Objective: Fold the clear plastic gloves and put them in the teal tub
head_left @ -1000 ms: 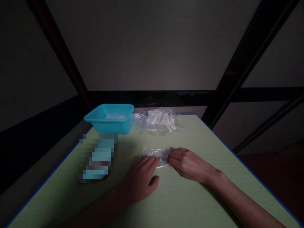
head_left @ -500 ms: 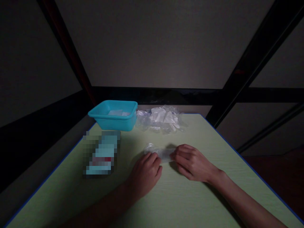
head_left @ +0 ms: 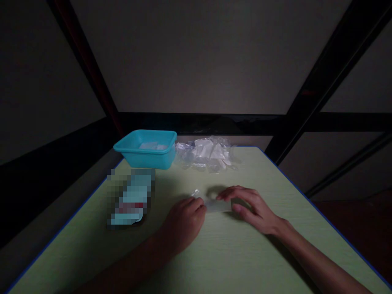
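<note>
A small clear plastic bag [head_left: 218, 206] lies flat near the middle of the table, partly covered by my fingers. My left hand [head_left: 186, 220] is closed on its left end, where a crumpled bit of the plastic shows above the knuckles. Over the bag's right part is my right hand [head_left: 248, 206], its fingers stretched out and the thumb apart from them. I cannot tell whether its fingertips touch the plastic.
At the back left of the pale green table [head_left: 232, 257] stands a blue plastic basin [head_left: 148, 158] with white pieces inside. Beside it lies a crumpled clear bag [head_left: 210, 151] with white items. A pixelated light-blue object [head_left: 134, 198] lies to the left. A wall rises behind.
My right hand has opened, its fingers and thumb spreading off the bag's right end. My left hand has closed more tightly and shifted slightly left.
</note>
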A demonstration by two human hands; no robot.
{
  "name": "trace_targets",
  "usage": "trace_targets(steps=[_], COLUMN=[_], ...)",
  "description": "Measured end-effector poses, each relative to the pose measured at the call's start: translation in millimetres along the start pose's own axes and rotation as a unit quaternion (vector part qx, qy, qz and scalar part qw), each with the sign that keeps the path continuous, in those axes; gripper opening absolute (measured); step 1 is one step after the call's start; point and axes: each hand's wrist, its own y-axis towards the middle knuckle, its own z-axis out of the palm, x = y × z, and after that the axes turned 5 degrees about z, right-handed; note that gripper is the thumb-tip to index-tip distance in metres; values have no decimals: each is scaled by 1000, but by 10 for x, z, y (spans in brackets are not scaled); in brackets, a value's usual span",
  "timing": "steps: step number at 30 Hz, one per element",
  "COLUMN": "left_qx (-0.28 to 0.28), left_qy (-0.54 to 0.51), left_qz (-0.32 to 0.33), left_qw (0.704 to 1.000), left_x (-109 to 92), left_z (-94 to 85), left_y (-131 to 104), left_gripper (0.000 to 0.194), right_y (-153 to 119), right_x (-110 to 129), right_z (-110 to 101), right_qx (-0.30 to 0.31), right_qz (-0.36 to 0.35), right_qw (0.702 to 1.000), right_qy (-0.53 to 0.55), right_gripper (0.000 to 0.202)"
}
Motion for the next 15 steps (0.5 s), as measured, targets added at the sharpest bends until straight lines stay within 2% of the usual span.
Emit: trace_targets(steps=[2, 4, 6, 8, 11, 13, 15], left_qx=[1, -6, 5, 23, -11, -54, -76], left_qy=[-98, -209, -321, -431, -567, -626, -654], left_qz=[-26, -74, -137, -216, -342, -396, -416], left_qw=[995, 975, 937, 876, 749, 669, 628], left_x=[-23, -40, -44, -33, -2, 18, 32], left_z=[-102, -213, -309, -362, -334, -272, -208], left_y=[18, 50, 91, 127, 149, 145, 134], left_gripper=[20, 21, 22, 25, 22, 20, 21], right_y=[15, 30, 42, 51, 72, 93, 113], right_x=[10, 14, 11, 3, -8, -5, 11], right_z=[-24, -22, 10, 65, 162, 228, 289], right_qx=[2, 19, 39, 49, 37, -2, -60], right_qz=[85, 159, 221, 270, 318, 360, 397], right_qw=[981, 925, 856, 797, 739, 718, 717], right_qy=[175, 344, 466, 538, 593, 596, 570], right_gripper=[40, 55, 63, 64, 63, 56, 45])
